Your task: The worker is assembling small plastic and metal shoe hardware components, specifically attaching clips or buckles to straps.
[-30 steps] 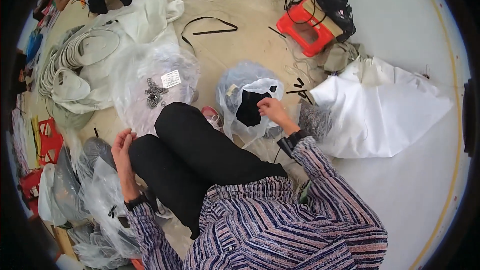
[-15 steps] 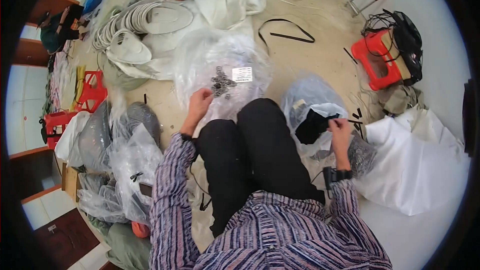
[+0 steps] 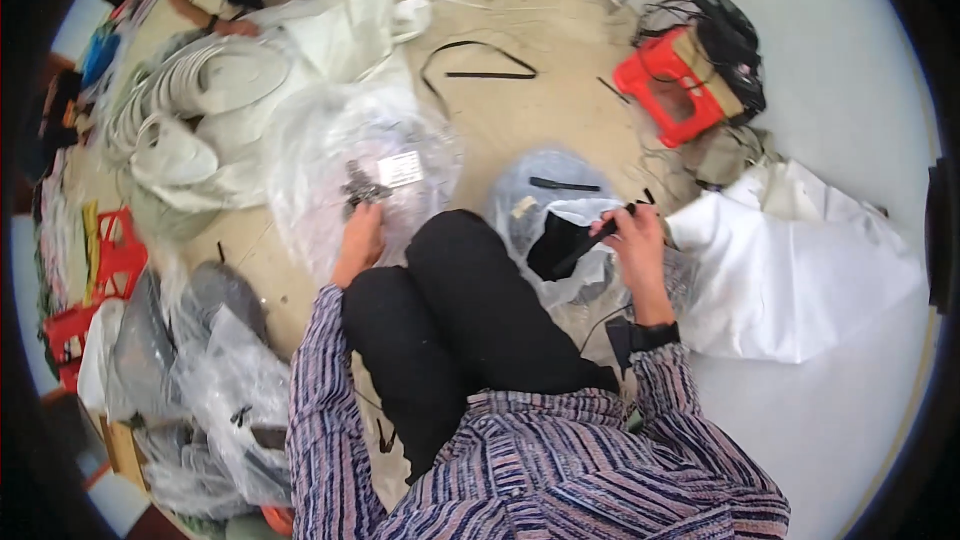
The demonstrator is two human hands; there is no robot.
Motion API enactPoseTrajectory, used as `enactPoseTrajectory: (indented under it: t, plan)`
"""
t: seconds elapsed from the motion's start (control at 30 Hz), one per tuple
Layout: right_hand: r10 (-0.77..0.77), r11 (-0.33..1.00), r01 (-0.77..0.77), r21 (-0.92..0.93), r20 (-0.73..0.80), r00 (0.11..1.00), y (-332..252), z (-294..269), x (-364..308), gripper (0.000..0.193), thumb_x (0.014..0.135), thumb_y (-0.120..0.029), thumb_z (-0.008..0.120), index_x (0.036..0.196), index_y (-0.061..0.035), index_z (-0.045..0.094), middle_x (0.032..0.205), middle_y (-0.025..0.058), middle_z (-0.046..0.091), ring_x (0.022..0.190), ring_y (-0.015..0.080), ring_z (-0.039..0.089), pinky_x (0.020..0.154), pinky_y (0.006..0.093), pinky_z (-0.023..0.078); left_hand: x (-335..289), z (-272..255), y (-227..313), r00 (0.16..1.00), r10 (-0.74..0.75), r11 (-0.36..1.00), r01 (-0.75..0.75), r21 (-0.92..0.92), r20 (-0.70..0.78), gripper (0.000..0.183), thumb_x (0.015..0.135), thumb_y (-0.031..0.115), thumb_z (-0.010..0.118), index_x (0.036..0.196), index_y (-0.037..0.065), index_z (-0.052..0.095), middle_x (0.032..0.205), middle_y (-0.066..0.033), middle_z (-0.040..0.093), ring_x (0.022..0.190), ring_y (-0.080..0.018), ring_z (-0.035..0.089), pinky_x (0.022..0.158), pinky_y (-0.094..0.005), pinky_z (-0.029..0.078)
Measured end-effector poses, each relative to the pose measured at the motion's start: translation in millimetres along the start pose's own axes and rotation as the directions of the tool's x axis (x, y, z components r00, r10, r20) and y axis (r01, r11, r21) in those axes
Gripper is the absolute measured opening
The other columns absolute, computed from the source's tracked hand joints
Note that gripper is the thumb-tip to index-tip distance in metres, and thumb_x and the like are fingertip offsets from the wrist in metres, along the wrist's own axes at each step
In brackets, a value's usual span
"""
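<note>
My left hand (image 3: 362, 237) is at the near edge of a pile of small dark metal pieces (image 3: 360, 185), fingers bunched together; what they pinch is hidden. The pile rests on a clear plastic bag (image 3: 300, 155), beside a white printed label (image 3: 401, 169). On the right, my right hand (image 3: 637, 232) grips a short black strap (image 3: 598, 242), which slants down over the mouth of an open plastic bag (image 3: 507, 225). Black material (image 3: 553, 245) shows inside that bag. Another black strip (image 3: 565, 185) appears across its far side.
Far left are stacked pale oval pieces (image 3: 170, 90) on white sheeting, near another person's hand (image 3: 237, 28). A long black strap (image 3: 490, 74) lies on the floor ahead. Right are a red stool (image 3: 665, 90) and white sheeting (image 3: 790, 270); plastic-wrapped bundles (image 3: 225, 360) fill the left.
The scene has shifted left in view. My left hand has moved onto the metal pile. My right hand now shows a black strap clearly, and a black strip appears over the bag's far side.
</note>
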State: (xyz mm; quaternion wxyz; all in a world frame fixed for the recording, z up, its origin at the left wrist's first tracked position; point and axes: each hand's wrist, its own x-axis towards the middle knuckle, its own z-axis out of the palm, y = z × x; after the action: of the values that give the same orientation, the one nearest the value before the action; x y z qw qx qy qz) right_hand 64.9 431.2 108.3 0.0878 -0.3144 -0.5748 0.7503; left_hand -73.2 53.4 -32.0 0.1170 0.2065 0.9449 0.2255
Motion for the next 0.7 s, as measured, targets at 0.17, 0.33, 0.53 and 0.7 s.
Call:
enactPoseTrajectory:
  t: [0.17,0.33,0.53,0.7]
  plan:
    - [0.169,0.985,-0.168,0.042,-0.024,0.985,10.5,-0.6,8.6,0.015,0.09,-0.013,0.047,0.101,-0.0054,0.041,0.08,0.0083,0.051,0.06,0.0154,0.053,0.047,0.027,0.045,-10.8,-19.7,-7.5,0.955,-0.292,0.881,0.287,-0.375,0.045,0.018,0.076,0.005,0.051,0.093,0.001,0.054,0.085,-0.0157,0.055,0.078,-0.0277,0.058,0.07,-0.0374,0.049]
    - [0.269,0.939,-0.31,0.15,0.244,0.932,-15.0,32.2,-12.3,0.031,0.085,-0.004,0.049,0.115,-0.0024,0.04,0.09,0.0125,0.055,0.065,0.0136,0.052,0.049,0.0248,0.041,-25.9,-79.7,19.5,0.859,-0.4,-0.032,0.336,-0.941,0.32,0.015,0.082,0.009,0.056,0.095,0.0,0.056,0.083,-0.008,0.059,0.08,-0.0192,0.06,0.073,-0.031,0.051]
    - [0.177,0.976,-0.22,-0.004,0.611,0.771,-48.9,88.7,-61.2,0.04,0.088,-0.002,0.041,0.127,-0.0045,0.034,0.097,0.0135,0.054,0.073,0.0191,0.06,0.052,0.0274,0.049,-73.7,-168.7,64.8,0.94,-0.293,-0.078,0.161,-0.984,0.176,0.028,0.083,0.003,0.055,0.111,-0.003,0.052,0.096,-0.0123,0.06,0.084,-0.0176,0.06,0.076,-0.0287,0.051]
    - [0.216,0.938,0.074,-0.339,0.737,0.641,-62.9,119.9,-109.0,0.034,0.091,-0.008,0.037,0.125,-0.0098,0.039,0.09,0.0091,0.056,0.048,0.0094,0.052,0.042,0.02,0.04,-123.1,-185.4,115.3,0.97,-0.222,-0.08,0.086,-0.993,0.102,0.024,0.084,0.002,0.054,0.107,-0.004,0.054,0.095,-0.0138,0.061,0.08,-0.0186,0.062,0.073,-0.0286,0.052]
